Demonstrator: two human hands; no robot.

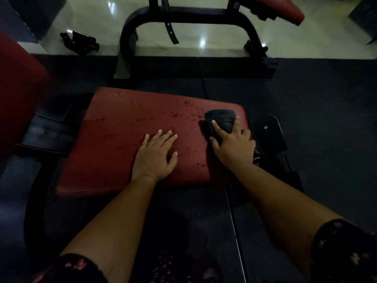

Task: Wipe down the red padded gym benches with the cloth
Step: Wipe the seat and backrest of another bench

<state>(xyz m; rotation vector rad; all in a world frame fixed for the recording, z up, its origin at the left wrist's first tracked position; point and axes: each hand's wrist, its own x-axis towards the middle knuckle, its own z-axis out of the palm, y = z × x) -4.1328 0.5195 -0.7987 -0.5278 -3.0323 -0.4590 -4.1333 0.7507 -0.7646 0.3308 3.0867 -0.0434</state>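
Gym mat (pixel 306 103) under wet red pad (pixel 122 144); my left grip (pixel 156 158) released, flat to brace; right grip (pixel 232 145) clenches cloth (pixel 221 119) at right edge, probably mid-wipe.

Right hand (pixel 232 146) gripping cloth (pixel 221 121) on bench (pixel 114 144)

A dark rubber mat (pixel 306 99) covers the near floor, with a thin pale seam (pixel 232 217) running along it. Beyond its far edge lies a pale glossy floor (pixel 91 21). A black curved tube frame (pixel 193 14) stands there, a black strap (pixel 171 32) hanging inside it. A small black object (pixel 81 40) lies on the pale floor near the mat's far-left edge. A black bolted plate (pixel 269 129) sits on the right.
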